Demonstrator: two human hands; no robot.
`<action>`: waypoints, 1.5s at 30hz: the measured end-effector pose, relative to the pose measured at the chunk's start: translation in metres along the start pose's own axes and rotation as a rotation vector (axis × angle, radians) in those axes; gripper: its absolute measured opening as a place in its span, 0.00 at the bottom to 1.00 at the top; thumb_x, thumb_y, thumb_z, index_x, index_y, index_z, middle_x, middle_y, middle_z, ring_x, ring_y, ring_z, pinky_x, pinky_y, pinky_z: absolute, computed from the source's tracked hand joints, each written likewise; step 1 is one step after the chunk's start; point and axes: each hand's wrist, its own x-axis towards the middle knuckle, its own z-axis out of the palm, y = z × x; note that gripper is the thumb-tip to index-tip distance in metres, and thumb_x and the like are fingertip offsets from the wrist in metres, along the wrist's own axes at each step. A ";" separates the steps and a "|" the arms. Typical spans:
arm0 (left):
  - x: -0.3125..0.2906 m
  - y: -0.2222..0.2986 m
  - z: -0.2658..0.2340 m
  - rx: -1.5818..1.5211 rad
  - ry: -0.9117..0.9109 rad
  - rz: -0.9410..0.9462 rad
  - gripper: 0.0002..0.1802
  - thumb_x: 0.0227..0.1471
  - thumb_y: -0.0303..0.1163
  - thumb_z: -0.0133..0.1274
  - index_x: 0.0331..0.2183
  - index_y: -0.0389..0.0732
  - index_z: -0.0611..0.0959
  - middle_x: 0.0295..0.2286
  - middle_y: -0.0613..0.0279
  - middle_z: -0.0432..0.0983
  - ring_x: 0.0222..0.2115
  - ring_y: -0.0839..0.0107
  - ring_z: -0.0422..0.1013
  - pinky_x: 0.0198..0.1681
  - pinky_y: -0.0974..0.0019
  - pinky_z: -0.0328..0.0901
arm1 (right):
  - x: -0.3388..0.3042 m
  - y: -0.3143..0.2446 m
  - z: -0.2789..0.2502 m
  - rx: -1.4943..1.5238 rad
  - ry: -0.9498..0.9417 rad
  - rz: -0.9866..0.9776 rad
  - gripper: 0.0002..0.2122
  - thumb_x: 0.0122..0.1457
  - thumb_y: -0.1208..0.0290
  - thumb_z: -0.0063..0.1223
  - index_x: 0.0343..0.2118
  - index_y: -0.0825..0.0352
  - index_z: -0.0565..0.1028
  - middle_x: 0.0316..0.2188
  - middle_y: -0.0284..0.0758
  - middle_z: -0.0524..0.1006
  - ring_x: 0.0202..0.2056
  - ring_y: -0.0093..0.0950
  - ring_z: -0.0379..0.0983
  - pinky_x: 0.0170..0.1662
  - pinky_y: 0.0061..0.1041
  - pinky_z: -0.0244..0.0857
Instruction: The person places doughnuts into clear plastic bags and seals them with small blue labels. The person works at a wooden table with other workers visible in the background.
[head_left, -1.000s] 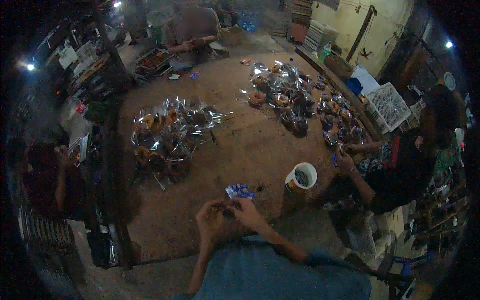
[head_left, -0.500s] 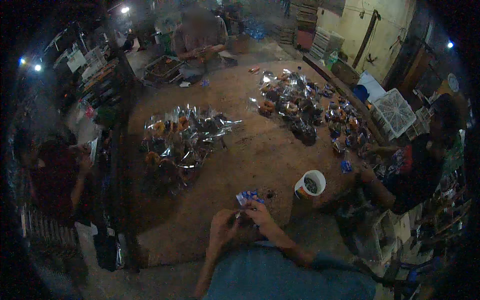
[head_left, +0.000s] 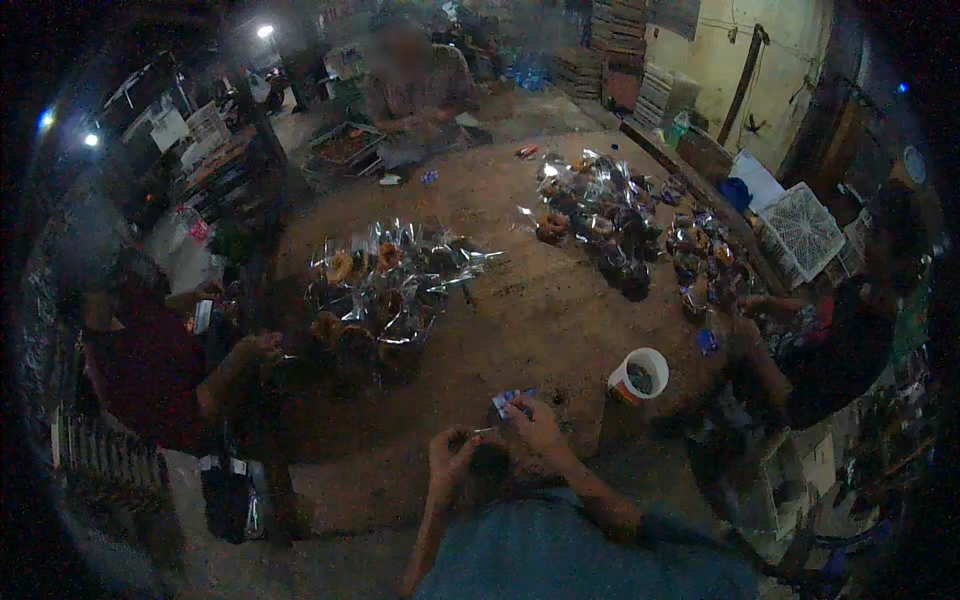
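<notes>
My left hand (head_left: pixel 452 455) is at the near edge of the brown table (head_left: pixel 540 320), thumb and fingers pinched on a small pale sliver whose kind is too small to tell. Just right of it, my right hand (head_left: pixel 538 432) has its fingers bent together at some small blue-and-white printed pieces (head_left: pixel 512 401). Whether it grips one of them or only touches them is hard to see in the dim light. To the right of my hands stands a white bucket (head_left: pixel 648 360) with small greyish things inside.
Heaps of shiny clear-wrapped brown items lie at the left (head_left: pixel 388 260) and far right (head_left: pixel 597 195). A co-worker (head_left: pixel 150 350) is on the left, another (head_left: pixel 830 340) on the right, a third (head_left: pixel 420 85) across the table. A white plastic crate (head_left: pixel 797 232) stands at the right.
The view has shifted, so the scene sits a little further right. My hands have drawn slightly apart. The left co-worker's arm now reaches toward the table.
</notes>
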 end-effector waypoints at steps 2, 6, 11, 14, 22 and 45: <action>0.003 -0.016 -0.002 -0.065 0.020 0.011 0.14 0.52 0.32 0.62 0.38 0.32 0.85 0.33 0.58 0.83 0.34 0.72 0.77 0.40 0.66 0.71 | 0.009 0.025 0.001 -0.358 0.065 0.051 0.17 0.58 0.61 0.63 0.50 0.59 0.77 0.41 0.42 0.77 0.39 0.42 0.78 0.42 0.38 0.72; 0.003 -0.031 -0.002 -0.169 0.049 0.044 0.13 0.52 0.31 0.61 0.37 0.32 0.85 0.33 0.57 0.83 0.33 0.71 0.77 0.40 0.66 0.71 | -0.007 0.074 -0.001 -0.624 0.062 -0.012 0.19 0.57 0.59 0.62 0.52 0.52 0.76 0.47 0.40 0.72 0.40 0.45 0.78 0.38 0.45 0.74; 0.004 -0.019 0.002 -0.013 0.061 0.066 0.11 0.52 0.31 0.62 0.36 0.35 0.85 0.32 0.60 0.83 0.33 0.71 0.77 0.40 0.64 0.71 | 0.000 0.104 0.010 -0.544 0.099 0.038 0.21 0.55 0.62 0.63 0.53 0.51 0.73 0.51 0.41 0.68 0.35 0.49 0.79 0.34 0.44 0.75; 0.003 -0.016 0.002 -0.067 0.029 0.043 0.11 0.51 0.31 0.63 0.36 0.36 0.85 0.32 0.61 0.83 0.34 0.70 0.77 0.41 0.62 0.72 | -0.001 0.094 0.003 -0.581 -0.037 0.097 0.22 0.58 0.62 0.59 0.55 0.56 0.71 0.60 0.48 0.63 0.42 0.52 0.78 0.39 0.45 0.76; 0.004 -0.013 0.005 -0.019 0.101 0.101 0.13 0.52 0.33 0.63 0.38 0.36 0.84 0.32 0.60 0.82 0.35 0.69 0.77 0.42 0.64 0.70 | -0.001 0.049 -0.007 -0.619 0.036 0.031 0.20 0.56 0.65 0.61 0.52 0.54 0.71 0.54 0.49 0.66 0.38 0.53 0.78 0.38 0.48 0.75; 0.017 -0.019 0.022 0.068 0.077 0.051 0.12 0.53 0.31 0.60 0.39 0.38 0.83 0.33 0.54 0.82 0.35 0.65 0.78 0.41 0.60 0.71 | -0.003 0.049 -0.004 -0.635 0.016 -0.144 0.19 0.57 0.57 0.62 0.48 0.59 0.76 0.43 0.45 0.75 0.43 0.51 0.76 0.43 0.47 0.72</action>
